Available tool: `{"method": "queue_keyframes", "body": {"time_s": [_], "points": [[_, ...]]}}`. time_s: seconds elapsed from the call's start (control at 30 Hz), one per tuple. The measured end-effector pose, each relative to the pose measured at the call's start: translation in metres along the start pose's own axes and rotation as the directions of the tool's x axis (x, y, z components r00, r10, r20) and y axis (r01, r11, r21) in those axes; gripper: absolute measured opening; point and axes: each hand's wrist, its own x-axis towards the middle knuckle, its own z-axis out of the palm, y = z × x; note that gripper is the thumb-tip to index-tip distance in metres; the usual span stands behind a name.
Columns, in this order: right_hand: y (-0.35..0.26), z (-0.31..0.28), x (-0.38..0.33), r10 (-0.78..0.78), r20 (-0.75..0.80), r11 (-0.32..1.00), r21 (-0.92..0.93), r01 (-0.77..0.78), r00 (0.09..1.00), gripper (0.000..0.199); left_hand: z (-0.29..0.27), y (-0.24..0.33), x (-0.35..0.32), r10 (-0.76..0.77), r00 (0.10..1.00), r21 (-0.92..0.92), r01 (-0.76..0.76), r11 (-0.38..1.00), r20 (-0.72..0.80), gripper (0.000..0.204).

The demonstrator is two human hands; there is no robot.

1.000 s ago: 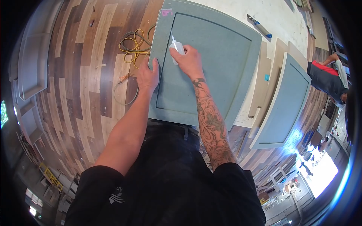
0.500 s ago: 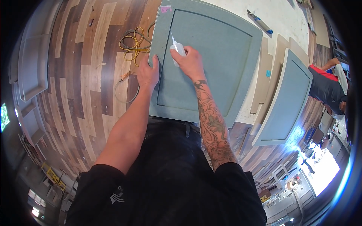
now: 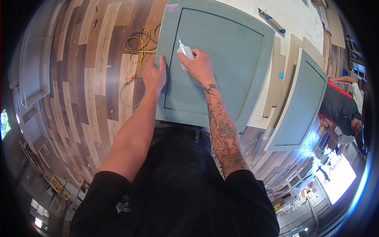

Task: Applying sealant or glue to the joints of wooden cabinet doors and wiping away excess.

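1. Up front, the right hand (image 3: 200, 65) has its fingers clenched around a small white squeeze tube (image 3: 184, 53), nozzle resting at the groove of the grey-green cabinet door (image 3: 221, 51).
2. That door lies flat on the worktop (image 3: 292, 17).
3. Left hand (image 3: 154, 74) lies flat, fingers released, on the door's left edge.
4. Yellow cord (image 3: 138, 43) is coiled on the floor.

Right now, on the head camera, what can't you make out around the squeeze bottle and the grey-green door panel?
- Squeeze bottle: the right hand covers its body; only the nozzle end shows.
- Whether anything comes out of the nozzle: too small to tell.
- Door panel: near edge hidden by the person's torso, top edge cut off by the frame.
- Panel's left edge: partly under the left hand.
- Second panel: warped by the fisheye rim.
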Motion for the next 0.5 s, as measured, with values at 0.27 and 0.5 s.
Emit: {"method": "queue_keyframes", "body": {"time_s": [0.27, 0.5], "points": [[-0.0016, -0.0026, -0.0037, 0.024, 0.034, 1.000, -0.008, -0.024, 0.999, 0.055, -0.0028, 0.0054, -0.0021, 0.035, 0.999, -0.013, -0.035, 0.999, -0.019, 0.059], [0.0028, -0.0009, -0.0039, 0.027, 0.057, 1.000, -0.016, -0.026, 0.998, 0.058, -0.0013, 0.0038, 0.0003, 0.032, 0.999, 0.004, -0.032, 0.999, -0.034, 0.056]]}}
